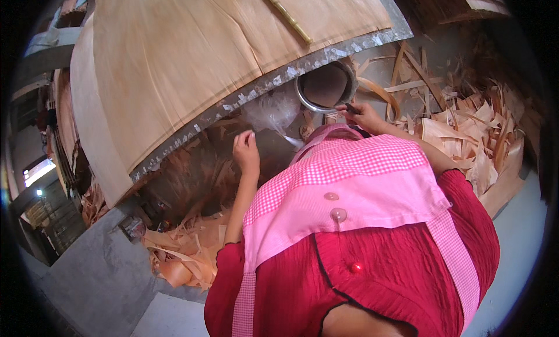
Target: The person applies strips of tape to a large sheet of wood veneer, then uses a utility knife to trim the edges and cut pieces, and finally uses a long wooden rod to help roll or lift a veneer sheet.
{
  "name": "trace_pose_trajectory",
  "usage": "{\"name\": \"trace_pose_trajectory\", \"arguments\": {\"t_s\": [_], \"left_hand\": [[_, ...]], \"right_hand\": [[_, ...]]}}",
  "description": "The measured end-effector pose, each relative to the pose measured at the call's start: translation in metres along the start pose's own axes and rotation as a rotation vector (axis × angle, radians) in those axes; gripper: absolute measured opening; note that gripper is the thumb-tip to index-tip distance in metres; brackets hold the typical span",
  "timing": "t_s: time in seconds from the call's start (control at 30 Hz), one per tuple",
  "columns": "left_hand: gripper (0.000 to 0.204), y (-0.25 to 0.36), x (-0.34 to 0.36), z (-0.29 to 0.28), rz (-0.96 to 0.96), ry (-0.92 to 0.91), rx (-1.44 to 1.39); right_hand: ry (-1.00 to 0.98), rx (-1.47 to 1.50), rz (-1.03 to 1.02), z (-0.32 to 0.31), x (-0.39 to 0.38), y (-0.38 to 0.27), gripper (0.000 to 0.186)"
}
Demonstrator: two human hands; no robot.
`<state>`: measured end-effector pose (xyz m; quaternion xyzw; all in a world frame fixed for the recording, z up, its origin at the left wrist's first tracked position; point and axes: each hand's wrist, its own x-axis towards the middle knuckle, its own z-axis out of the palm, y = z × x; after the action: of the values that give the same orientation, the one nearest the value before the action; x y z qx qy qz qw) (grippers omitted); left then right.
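My right hand (368,118) is closed around a small dark handle-like piece (351,108), right beside the rim of a round metal pot (324,87). I cannot tell whether that piece is part of the pot. Brownish matter shows inside the pot. My left hand (247,152) is raised below the table's edge with its fingers curled together; what they hold, if anything, is hidden. Large thin wood veneer sheets (192,51) cover the table, and a thin bamboo stick (286,15) lies on them.
The table's edge (233,98) carries pale flakes. Beneath it hangs a clear plastic bag (272,111), between my hands. Veneer scraps (466,133) are heaped at the right, and more scraps (189,249) lie on the floor at the left. A pink checked apron (349,180) covers my front.
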<state>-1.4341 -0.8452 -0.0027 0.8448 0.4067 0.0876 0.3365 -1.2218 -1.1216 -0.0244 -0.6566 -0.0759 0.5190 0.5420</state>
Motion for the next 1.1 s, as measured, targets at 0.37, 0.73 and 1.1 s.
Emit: {"name": "trace_pose_trajectory", "arguments": {"t_s": [0.37,0.73,1.1], "left_hand": [[0.015,0.071,0.033,0.046,0.273,-0.103,0.195],[0.02,0.04,0.052,0.05,0.376,-0.061,0.669],[0.06,0.143,0.03,0.025,1.01,-0.23,0.185]], "right_hand": [[-0.061,-0.082,0.009,0.075,0.071,-0.019,0.024],[-0.041,0.113,0.231,0.091,0.059,-0.033,0.026],[0.079,-0.544,-0.18,0.025,-0.026,-0.086,0.019]]}}
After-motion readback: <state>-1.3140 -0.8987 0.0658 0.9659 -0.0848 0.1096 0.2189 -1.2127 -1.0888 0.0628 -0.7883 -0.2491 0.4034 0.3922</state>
